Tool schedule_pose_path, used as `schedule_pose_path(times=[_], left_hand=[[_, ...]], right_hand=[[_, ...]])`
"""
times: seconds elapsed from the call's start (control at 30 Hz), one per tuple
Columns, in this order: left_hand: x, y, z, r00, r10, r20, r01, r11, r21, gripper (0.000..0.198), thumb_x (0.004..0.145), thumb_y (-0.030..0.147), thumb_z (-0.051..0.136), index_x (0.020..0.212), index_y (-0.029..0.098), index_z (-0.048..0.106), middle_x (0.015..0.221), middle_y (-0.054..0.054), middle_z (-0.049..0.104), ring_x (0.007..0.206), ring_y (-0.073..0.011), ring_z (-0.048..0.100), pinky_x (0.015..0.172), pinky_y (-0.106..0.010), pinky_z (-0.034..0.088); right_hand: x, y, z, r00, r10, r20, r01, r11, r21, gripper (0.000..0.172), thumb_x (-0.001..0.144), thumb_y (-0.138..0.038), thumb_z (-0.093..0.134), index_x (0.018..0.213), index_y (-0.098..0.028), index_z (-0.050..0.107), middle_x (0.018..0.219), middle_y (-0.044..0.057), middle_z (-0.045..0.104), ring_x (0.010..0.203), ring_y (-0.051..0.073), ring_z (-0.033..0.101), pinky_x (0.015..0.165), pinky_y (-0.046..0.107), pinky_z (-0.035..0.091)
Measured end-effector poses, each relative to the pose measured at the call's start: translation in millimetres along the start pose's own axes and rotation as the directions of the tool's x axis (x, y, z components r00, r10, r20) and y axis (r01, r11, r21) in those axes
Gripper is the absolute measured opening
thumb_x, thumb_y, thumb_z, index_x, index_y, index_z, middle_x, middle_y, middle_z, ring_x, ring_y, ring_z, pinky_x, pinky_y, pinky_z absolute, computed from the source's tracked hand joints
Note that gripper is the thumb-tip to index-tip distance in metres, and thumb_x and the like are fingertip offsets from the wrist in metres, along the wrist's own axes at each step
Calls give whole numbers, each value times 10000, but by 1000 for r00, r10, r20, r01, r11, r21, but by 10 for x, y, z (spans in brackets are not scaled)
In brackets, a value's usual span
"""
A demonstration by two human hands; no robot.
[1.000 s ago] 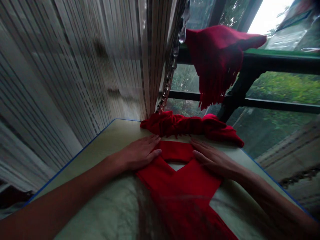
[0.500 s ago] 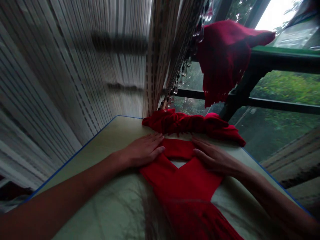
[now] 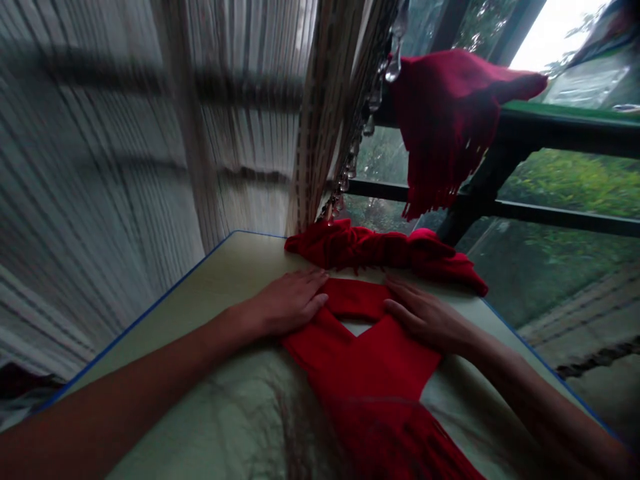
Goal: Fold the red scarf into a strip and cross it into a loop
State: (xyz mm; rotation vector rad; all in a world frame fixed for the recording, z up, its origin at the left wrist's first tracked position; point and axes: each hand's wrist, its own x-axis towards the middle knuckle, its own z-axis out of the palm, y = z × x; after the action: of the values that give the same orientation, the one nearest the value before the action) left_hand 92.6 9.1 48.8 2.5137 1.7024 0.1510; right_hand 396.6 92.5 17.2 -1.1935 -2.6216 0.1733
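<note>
A red fringed scarf (image 3: 370,367) lies on the pale table (image 3: 215,273), folded into a loop with its two ends crossing toward me. A small gap at the crossing shows the tabletop. My left hand (image 3: 295,301) rests flat on the loop's left corner, fingers stretched out. On the opposite corner lies my right hand (image 3: 425,313), also flat with its fingers extended. Neither hand grips the cloth; both palms press down on it. Dark blurred strands hang in front of the scarf's near part and partly hide it.
A bunched red cloth (image 3: 385,250) lies along the table's far edge. Behind it, another red fringed cloth (image 3: 445,127) hangs over a dark green railing (image 3: 575,127) by the window. String curtains (image 3: 240,120) with clear bead drops hang at the left. Blue trim (image 3: 145,315) edges the table.
My hands stay almost in place on the scarf, the right one shifted very slightly left. The view has tilted a little, and the string curtain at left hangs differently.
</note>
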Motion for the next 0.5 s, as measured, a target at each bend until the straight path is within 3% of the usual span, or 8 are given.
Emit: schedule_pose_path(times=[0.07,0.23,0.4,0.5], left_hand=[[1,5,8,1000,7,-11,-6,1000,15,627,1074,425,248,1592,81,330,1666,-117,320,1558,-212,269,1267,-337,192],[-1,3,87,994,24,-105,-12,994,111,622,1067,433,264,1581,97,365,1660,-142,325,1561,-287,254,1275,-480,144],[11,-21,104,999,6,-54,-5,1000,27,622,1073,439,239,1593,113,345,1661,-110,330,1553,-245,282,1267,-422,200],[10,-11,117,994,15,-105,-7,997,82,614,1065,431,264,1587,122,363,1653,-118,350,1549,-271,289,1270,-458,175]], right_hand=[[-5,-5,0,1000,-11,-22,11,1000,-8,718,1029,-632,306,1511,-137,503,1568,172,483,1460,317,448,1227,516,348],[-14,-34,19,997,-26,-77,20,996,-81,680,1035,-610,304,1462,-147,559,1533,181,526,1451,337,457,1234,554,318],[-10,0,18,999,16,-46,-16,1000,-12,688,1024,-639,326,1478,-172,544,1521,170,543,1419,336,500,1194,534,389],[-8,5,31,998,19,-60,-22,998,-50,692,1025,-640,315,1472,-165,544,1542,170,519,1450,344,457,1215,554,347]])
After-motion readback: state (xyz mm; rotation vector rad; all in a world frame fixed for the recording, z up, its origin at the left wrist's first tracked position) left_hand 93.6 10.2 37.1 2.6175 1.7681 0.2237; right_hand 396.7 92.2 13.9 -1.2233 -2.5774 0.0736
